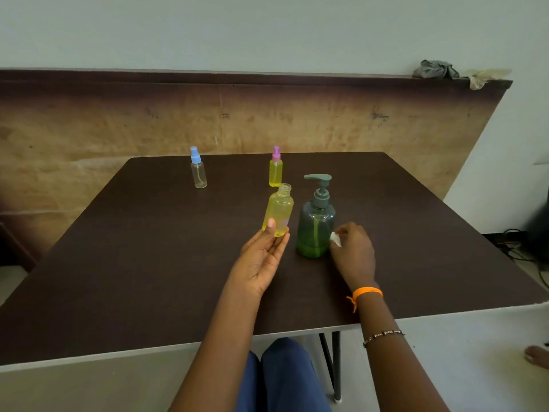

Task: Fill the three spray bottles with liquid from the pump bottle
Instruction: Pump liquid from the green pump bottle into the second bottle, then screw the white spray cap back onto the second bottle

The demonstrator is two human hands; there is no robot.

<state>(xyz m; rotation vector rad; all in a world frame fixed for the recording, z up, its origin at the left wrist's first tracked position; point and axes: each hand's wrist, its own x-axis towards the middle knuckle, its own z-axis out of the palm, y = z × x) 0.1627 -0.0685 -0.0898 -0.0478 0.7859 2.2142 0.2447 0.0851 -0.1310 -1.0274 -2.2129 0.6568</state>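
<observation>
My left hand [263, 258] holds an uncapped spray bottle [278, 210] full of yellow liquid, thumb on its front, slightly tilted above the dark table [148, 263]. Right beside it stands the green pump bottle [315, 226], with a little liquid at its bottom. My right hand [353, 252] rests on the table just right of the pump bottle and pinches a small white cap [335, 239]. Further back, a spray bottle with a pink top [275, 171] is full of yellow liquid. An empty clear spray bottle with a blue top [198, 171] stands at the back left.
A wooden board [89, 129] leans against the wall behind the table. Crumpled cloths [436, 69] lie on its top right edge. Cables [517, 251] lie on the floor to the right. My knees [282, 376] are under the table's near edge.
</observation>
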